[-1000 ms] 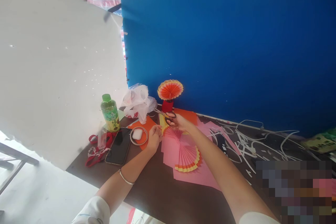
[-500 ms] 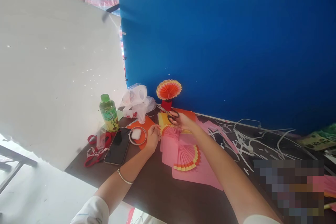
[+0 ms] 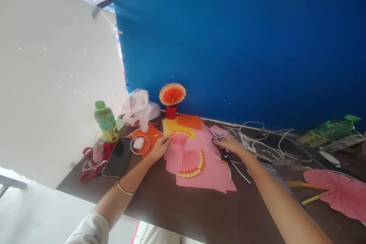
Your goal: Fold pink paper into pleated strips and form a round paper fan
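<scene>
A pleated pink paper fan point(image 3: 190, 162) with orange and yellow edging lies on pink sheets point(image 3: 206, 183), pinched narrow at its middle and spread at both ends. At its upper left edge, the fingers of my left hand point(image 3: 160, 148) are pressed together on the paper. Over to the right, my right hand point(image 3: 230, 144) is closed round the dark handles of a pair of scissors point(image 3: 213, 140), low over the pink paper and white scraps. Yellow point(image 3: 168, 126) and orange sheets point(image 3: 189, 121) lie behind the fan.
A finished-looking round paper fan stands in a red pot point(image 3: 170, 113). Left are a green-capped bottle point(image 3: 107, 122), plastic bag point(image 3: 140, 108), phone point(image 3: 116, 158) and tape roll point(image 3: 140, 145). White cables point(image 3: 274, 141) and a pink fan with sticks point(image 3: 337, 192) lie right.
My right hand has carried the scissors from above the yellow paper to the right, down near the scraps. My left hand has moved slightly toward the fan. The view has turned right.
</scene>
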The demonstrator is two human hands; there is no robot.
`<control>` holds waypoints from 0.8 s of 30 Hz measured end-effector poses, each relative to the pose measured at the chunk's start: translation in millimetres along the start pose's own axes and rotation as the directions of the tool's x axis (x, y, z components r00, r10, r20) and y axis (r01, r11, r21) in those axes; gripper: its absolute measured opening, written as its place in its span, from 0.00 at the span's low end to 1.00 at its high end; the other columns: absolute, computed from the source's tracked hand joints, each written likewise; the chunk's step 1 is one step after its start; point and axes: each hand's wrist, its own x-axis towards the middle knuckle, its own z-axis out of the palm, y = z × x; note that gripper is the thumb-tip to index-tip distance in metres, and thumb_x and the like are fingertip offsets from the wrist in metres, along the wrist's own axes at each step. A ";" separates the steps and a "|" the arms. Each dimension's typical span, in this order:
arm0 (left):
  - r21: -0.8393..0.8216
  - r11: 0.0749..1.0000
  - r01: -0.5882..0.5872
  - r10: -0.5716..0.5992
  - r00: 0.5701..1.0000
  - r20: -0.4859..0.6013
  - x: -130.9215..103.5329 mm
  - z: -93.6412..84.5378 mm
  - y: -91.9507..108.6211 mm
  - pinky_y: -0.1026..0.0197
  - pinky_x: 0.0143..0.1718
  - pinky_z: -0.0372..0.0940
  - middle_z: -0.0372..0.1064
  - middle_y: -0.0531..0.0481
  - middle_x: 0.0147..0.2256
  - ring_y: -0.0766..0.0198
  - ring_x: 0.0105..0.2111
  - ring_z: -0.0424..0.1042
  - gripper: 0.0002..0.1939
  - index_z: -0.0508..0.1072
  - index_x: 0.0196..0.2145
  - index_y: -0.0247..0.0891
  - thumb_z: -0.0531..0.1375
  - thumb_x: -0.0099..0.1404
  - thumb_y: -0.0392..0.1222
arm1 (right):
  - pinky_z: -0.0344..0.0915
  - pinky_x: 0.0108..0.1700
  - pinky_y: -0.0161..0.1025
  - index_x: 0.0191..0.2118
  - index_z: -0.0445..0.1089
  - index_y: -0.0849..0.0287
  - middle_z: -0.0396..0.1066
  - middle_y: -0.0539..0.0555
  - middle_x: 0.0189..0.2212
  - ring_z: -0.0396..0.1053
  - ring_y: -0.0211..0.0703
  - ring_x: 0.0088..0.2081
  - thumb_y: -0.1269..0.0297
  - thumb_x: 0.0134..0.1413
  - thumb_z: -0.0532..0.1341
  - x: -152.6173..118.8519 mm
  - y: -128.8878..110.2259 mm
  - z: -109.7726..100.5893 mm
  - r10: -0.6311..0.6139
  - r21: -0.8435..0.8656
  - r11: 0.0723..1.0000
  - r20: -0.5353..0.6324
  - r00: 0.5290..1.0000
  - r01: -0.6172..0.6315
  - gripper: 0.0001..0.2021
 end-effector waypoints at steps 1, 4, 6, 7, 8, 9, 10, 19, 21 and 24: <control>0.045 0.999 -0.006 0.005 1.000 0.030 -1.3 0.7 -0.9 0.70 0.16 0.47 0.54 0.59 0.16 0.74 0.15 0.53 0.11 0.72 0.32 0.33 0.60 0.55 0.44 | 0.56 0.21 0.39 0.14 0.62 0.57 0.58 0.51 0.10 0.62 0.44 0.18 0.57 0.39 0.64 -4.7 2.8 1.0 0.026 -0.128 0.991 -0.074 0.997 -0.035 0.15; 0.117 0.993 0.020 -0.035 0.991 0.127 -5.8 3.0 -2.0 0.69 0.17 0.47 0.55 0.58 0.16 0.73 0.15 0.54 0.09 0.74 0.34 0.34 0.60 0.55 0.41 | 0.64 0.39 0.46 0.28 0.71 0.58 0.70 0.60 0.28 0.69 0.54 0.36 0.66 0.46 0.58 -18.8 -5.2 13.6 -0.076 -0.299 0.954 -0.242 0.967 0.000 0.05; 0.133 0.990 0.040 -0.064 0.980 0.187 -9.2 4.9 -0.4 0.69 0.17 0.47 0.55 0.57 0.16 0.72 0.15 0.53 0.09 0.74 0.34 0.35 0.60 0.55 0.40 | 0.60 0.50 0.50 0.38 0.72 0.60 0.69 0.62 0.41 0.65 0.54 0.47 0.73 0.47 0.54 -29.3 -22.1 29.7 -0.319 -0.304 0.922 -0.244 0.916 0.240 0.13; 0.128 0.991 0.048 -0.075 0.975 0.211 -10.9 5.8 1.0 0.69 0.17 0.46 0.56 0.56 0.16 0.72 0.16 0.53 0.09 0.74 0.34 0.35 0.60 0.55 0.40 | 0.58 0.53 0.50 0.43 0.71 0.59 0.67 0.61 0.46 0.63 0.52 0.51 0.74 0.48 0.52 -35.0 -32.8 39.5 -0.417 -0.246 0.896 -0.179 0.891 0.370 0.17; 0.114 0.992 0.061 -0.087 0.968 0.235 -12.5 6.5 2.7 0.69 0.18 0.46 0.56 0.56 0.17 0.72 0.16 0.53 0.08 0.74 0.33 0.35 0.60 0.55 0.40 | 0.55 0.56 0.51 0.47 0.69 0.55 0.65 0.58 0.50 0.61 0.50 0.54 0.75 0.48 0.52 -40.7 -44.3 49.6 -0.515 -0.167 0.851 -0.085 0.853 0.497 0.20; 0.096 0.992 0.082 -0.104 0.960 0.259 -14.0 7.1 4.5 0.69 0.18 0.46 0.56 0.56 0.17 0.72 0.17 0.52 0.07 0.74 0.32 0.35 0.60 0.55 0.39 | 0.54 0.58 0.52 0.50 0.67 0.52 0.63 0.55 0.52 0.58 0.49 0.56 0.75 0.49 0.51 -46.3 -55.9 59.6 -0.588 -0.089 0.806 -0.002 0.809 0.585 0.23; 0.076 0.991 0.112 -0.130 0.950 0.285 -15.2 7.3 6.2 0.68 0.19 0.46 0.55 0.56 0.17 0.72 0.17 0.52 0.07 0.74 0.31 0.35 0.60 0.55 0.40 | 0.52 0.59 0.52 0.52 0.64 0.49 0.61 0.52 0.55 0.56 0.47 0.58 0.76 0.49 0.51 -51.5 -67.0 68.8 -0.645 -0.014 0.763 0.066 0.762 0.647 0.25; 0.007 0.899 0.438 -0.368 0.747 0.553 -14.2 -4.6 14.6 0.67 0.20 0.36 0.39 0.61 0.16 0.76 0.16 0.39 0.07 0.71 0.25 0.32 0.60 0.53 0.40 | 0.65 0.44 0.45 0.43 0.72 0.50 0.74 0.53 0.39 0.70 0.47 0.41 0.73 0.51 0.52 -65.4 -96.9 98.7 -0.640 0.252 0.766 0.214 0.738 0.591 0.18; -0.008 0.892 0.452 -0.364 0.727 0.582 -13.6 -5.9 16.4 0.66 0.20 0.35 0.37 0.62 0.17 0.76 0.16 0.38 0.07 0.71 0.26 0.32 0.60 0.54 0.40 | 0.66 0.41 0.43 0.40 0.73 0.52 0.74 0.53 0.37 0.70 0.46 0.39 0.71 0.51 0.54 -65.9 -92.2 98.4 -0.587 0.271 0.801 0.180 0.789 0.534 0.14; -0.017 0.896 0.444 -0.353 0.735 0.579 -13.5 -5.4 18.2 0.67 0.20 0.35 0.38 0.61 0.18 0.76 0.17 0.38 0.08 0.72 0.30 0.32 0.60 0.55 0.41 | 0.66 0.39 0.42 0.34 0.74 0.54 0.73 0.54 0.34 0.69 0.45 0.37 0.69 0.50 0.56 -66.5 -87.3 97.4 -0.526 0.284 0.830 0.117 0.842 0.479 0.10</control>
